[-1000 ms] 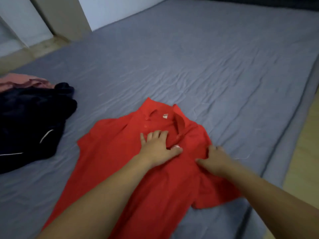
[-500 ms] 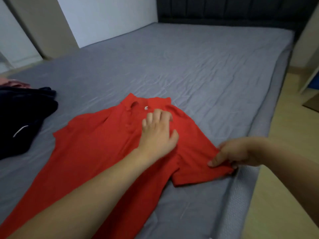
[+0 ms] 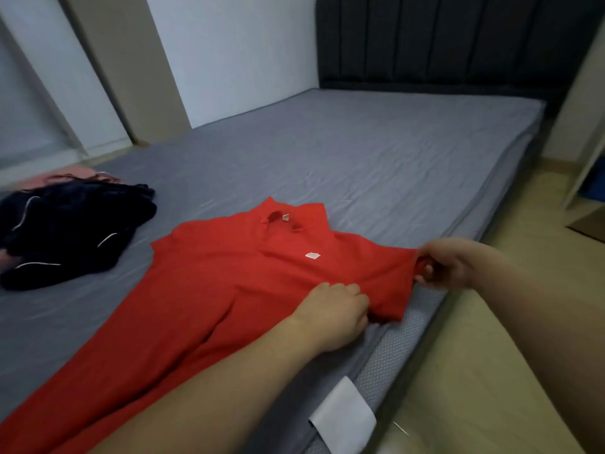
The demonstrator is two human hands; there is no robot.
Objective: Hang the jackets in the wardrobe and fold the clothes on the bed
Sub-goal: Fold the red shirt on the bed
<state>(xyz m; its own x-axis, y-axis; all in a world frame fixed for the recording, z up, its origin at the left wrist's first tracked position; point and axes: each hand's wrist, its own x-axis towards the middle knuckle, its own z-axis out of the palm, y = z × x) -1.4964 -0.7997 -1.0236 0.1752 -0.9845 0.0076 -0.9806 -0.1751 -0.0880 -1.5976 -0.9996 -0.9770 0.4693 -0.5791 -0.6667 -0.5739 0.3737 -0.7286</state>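
Observation:
A red polo shirt (image 3: 222,290) lies spread flat on the grey bed (image 3: 360,152), collar towards the headboard, a small white tag on its chest. My right hand (image 3: 448,263) pinches the end of the shirt's right sleeve at the mattress edge and holds it stretched outward. My left hand (image 3: 337,314) grips the shirt's side seam just under that sleeve, fingers curled into the fabric.
A dark navy garment (image 3: 72,231) with white piping lies crumpled at the left, a pink garment (image 3: 75,173) behind it. A dark headboard (image 3: 458,40) stands at the far end. Wooden floor (image 3: 491,371) runs along the bed's right side. A white label (image 3: 343,417) hangs off the mattress.
My left hand slid from the collar area down to the side under the sleeve. My right hand pulled the sleeve outward and now pinches its end. The view tilted up.

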